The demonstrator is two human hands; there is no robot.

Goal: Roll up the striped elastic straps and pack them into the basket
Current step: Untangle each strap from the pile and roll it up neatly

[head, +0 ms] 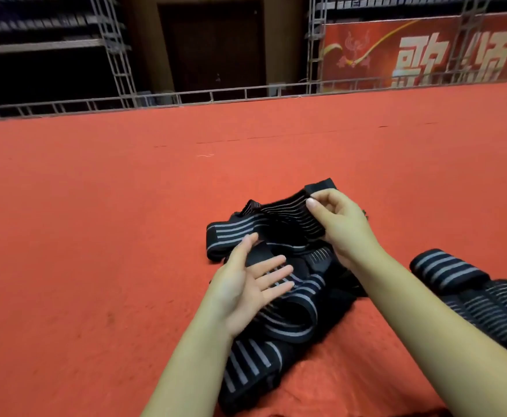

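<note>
A striped strap rose from the loose pile of straps on the red carpet, its far end pinched in the right hand, probably to start a roll. The left hand hovered flat and empty over the pile, fingers spread. Rolled straps lay at right. No basket showed. Behind stood metal trusses and a red banner.

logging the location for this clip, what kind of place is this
Probably a stage or event hall, not a workshop. The straps lie on a wide red carpet, metal truss framing stands along its far edge, and a red banner with large characters hangs behind.
</note>
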